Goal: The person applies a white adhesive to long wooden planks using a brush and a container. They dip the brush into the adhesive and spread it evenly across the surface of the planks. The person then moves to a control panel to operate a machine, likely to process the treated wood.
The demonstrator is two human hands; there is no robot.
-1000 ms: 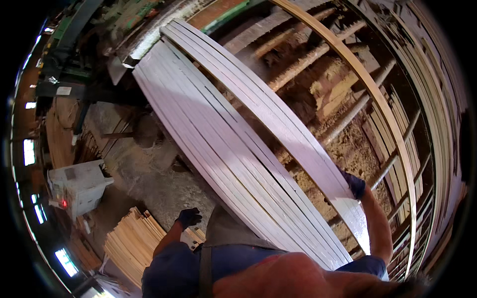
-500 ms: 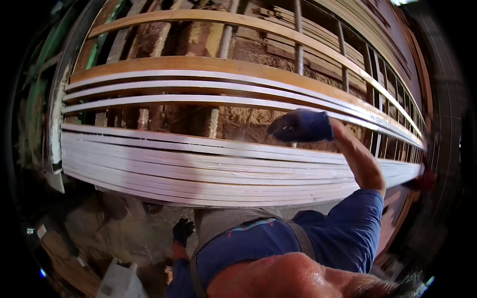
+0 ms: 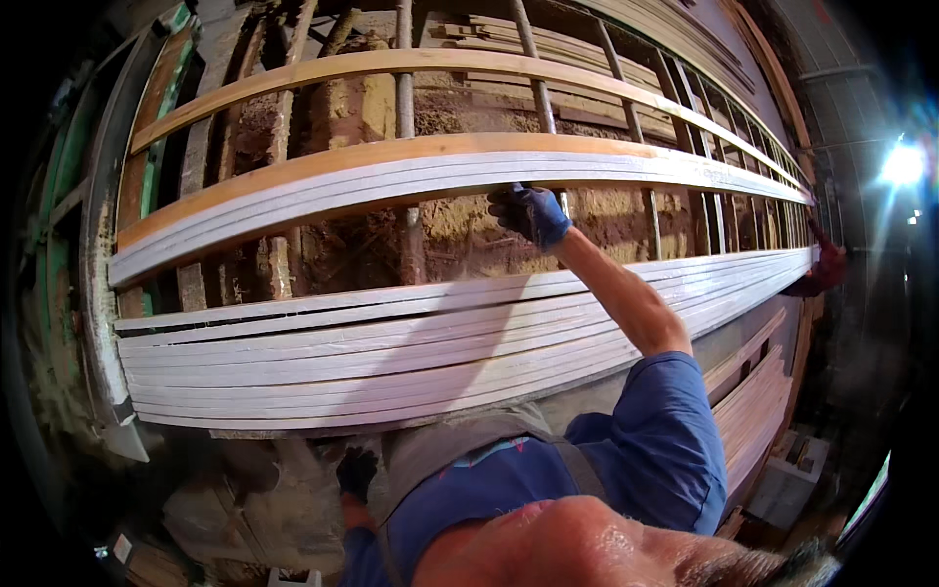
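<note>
A blue glove covers my right hand (image 3: pixel 531 213), at the near edge of a group of white-painted boards (image 3: pixel 391 179). Its fingers are curled, with the thumb at the nearest board's edge; whether they wrap under it is hard to see. These boards lie side by side against a bare orange-brown board (image 3: pixel 323 161). Closer to my body is a wider row of white boards (image 3: pixel 411 338), with narrow dark gaps between some of them. My left hand (image 3: pixel 357 472), in a dark glove, hangs low beside my apron. Its fingers are apart and nothing shows in it.
Metal crossbars (image 3: pixel 404 103) carry the boards over a littered floor. Another bare board (image 3: pixel 391 62) lies farther back, before stacked timber (image 3: pixel 577 83). A worn frame rail (image 3: pixel 93 293) bounds the left end. At the far right shows another person's dark red sleeve (image 3: pixel 827 269).
The separated white boards beyond the gap now lie close together against the orange-brown board. My right hand has moved away from me to their edge. The view has shifted, with a bright lamp now at right.
</note>
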